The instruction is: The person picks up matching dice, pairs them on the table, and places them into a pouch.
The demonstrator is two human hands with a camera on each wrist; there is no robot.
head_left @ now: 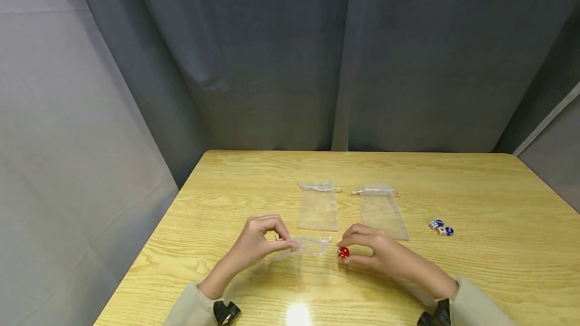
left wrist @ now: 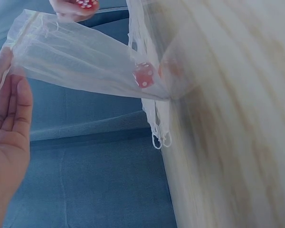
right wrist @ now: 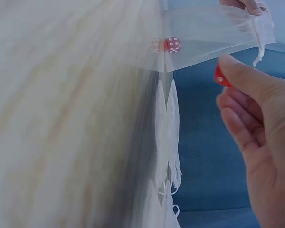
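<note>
My left hand [head_left: 262, 241] pinches the top edge of a sheer white drawstring bag [head_left: 312, 244], holding it up from the table. One red die [left wrist: 144, 75] with white dots lies inside at the bag's lower end, seen through the mesh in both wrist views. Just right of the bag's mouth, my right hand [head_left: 379, 251] pinches another red die [head_left: 343, 252] between thumb and fingers. In the right wrist view that held die [right wrist: 222, 77] is partly covered by the thumb and stands apart from the bag.
Two more sheer drawstring bags lie flat beyond the hands, one at the left [head_left: 318, 208] and one at the right [head_left: 382, 213]. Several blue and white dice [head_left: 441, 228] sit together farther right on the wooden table [head_left: 489, 185]. Grey curtains [head_left: 281, 64] hang behind the table.
</note>
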